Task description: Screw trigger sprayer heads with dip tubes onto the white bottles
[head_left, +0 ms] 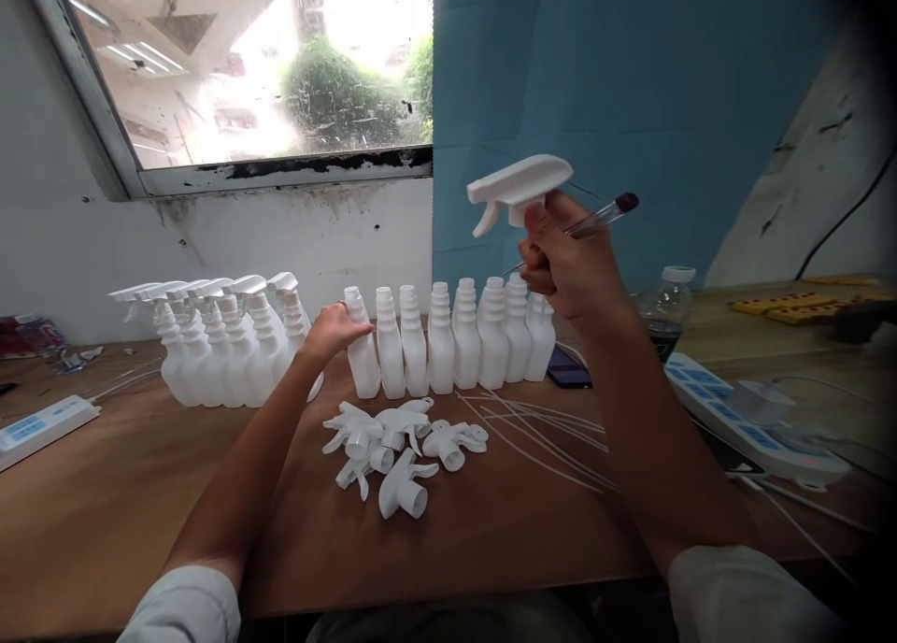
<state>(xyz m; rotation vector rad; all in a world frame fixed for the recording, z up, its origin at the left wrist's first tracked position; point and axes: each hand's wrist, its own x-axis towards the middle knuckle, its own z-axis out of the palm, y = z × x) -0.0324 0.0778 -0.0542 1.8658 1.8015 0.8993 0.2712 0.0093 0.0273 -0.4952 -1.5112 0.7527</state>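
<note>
My right hand (567,260) is raised above the table, closed round a white trigger spray head (519,187) and a clear pen (603,215) with a dark cap. My left hand (331,330) reaches forward and closes on the leftmost uncapped white bottle (363,349) in a row of several open bottles (462,336). To the left stand several bottles with spray heads fitted (224,344). Loose spray heads (399,447) lie in a pile in front of me. Thin clear dip tubes (539,428) are scattered to the right of the pile.
The wooden table (98,503) holds a white power strip (38,428) at the left, and another power strip (743,417) with cables at the right. A clear capped bottle (669,311) and a dark phone (567,370) sit behind the bottle row. A window and blue wall are behind.
</note>
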